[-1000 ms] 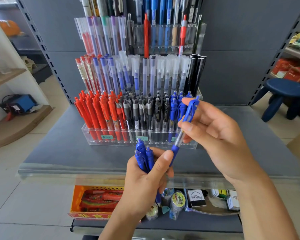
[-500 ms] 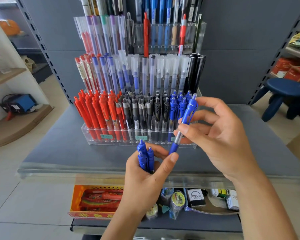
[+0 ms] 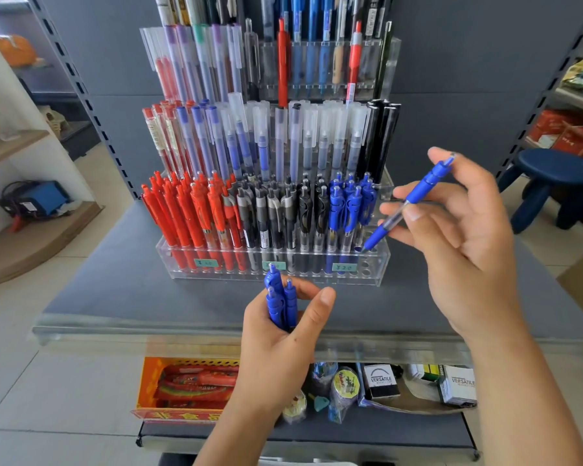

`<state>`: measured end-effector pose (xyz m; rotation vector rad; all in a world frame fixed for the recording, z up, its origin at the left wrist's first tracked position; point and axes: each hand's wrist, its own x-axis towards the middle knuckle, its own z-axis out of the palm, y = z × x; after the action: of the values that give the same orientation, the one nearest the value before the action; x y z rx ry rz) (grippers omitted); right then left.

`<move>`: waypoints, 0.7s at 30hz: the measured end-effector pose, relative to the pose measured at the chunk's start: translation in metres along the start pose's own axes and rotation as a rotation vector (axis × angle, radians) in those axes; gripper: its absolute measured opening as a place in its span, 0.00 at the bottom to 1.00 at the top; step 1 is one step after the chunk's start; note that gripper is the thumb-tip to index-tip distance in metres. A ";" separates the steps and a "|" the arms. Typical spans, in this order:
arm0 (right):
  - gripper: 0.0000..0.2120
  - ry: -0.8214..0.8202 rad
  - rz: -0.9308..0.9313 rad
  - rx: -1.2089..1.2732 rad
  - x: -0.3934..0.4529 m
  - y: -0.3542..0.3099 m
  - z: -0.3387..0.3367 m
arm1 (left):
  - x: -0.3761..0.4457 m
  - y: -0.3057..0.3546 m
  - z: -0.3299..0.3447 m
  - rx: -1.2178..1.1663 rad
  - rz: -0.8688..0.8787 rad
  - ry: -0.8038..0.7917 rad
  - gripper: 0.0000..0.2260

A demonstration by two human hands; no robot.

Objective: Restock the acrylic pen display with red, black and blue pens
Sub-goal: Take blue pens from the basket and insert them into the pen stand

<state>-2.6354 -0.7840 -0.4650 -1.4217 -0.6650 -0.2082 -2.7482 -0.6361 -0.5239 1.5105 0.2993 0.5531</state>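
Display rack (image 3: 382, 264): we see clear, glossy acrylic.
Blue pen (image 3: 405, 204): we see smooth blue plastic, a clear barrel, a matt-looking grip.
Red pens (image 3: 186, 213): we see shiny red plastic.
Shelf (image 3: 122, 287): we see a matt grey surface with a clear plastic front edge.
Stool (image 3: 552, 176): we see smooth dark blue plastic.
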 end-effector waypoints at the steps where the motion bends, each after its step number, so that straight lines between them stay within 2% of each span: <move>1: 0.22 0.020 -0.018 0.004 0.000 0.000 0.000 | 0.000 -0.001 0.000 0.000 0.004 -0.004 0.09; 5: 0.21 0.066 -0.054 0.004 0.002 -0.001 0.001 | 0.001 -0.003 -0.001 -0.011 0.000 -0.014 0.09; 11: 0.22 0.027 0.008 -0.042 0.000 0.004 0.006 | 0.002 -0.003 -0.001 -0.017 -0.016 -0.035 0.12; 21: 0.23 -0.001 0.003 -0.212 0.001 0.011 0.011 | 0.002 -0.006 -0.003 0.001 -0.014 -0.048 0.15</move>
<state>-2.6325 -0.7714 -0.4735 -1.6259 -0.6568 -0.2823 -2.7467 -0.6323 -0.5295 1.5198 0.2730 0.5044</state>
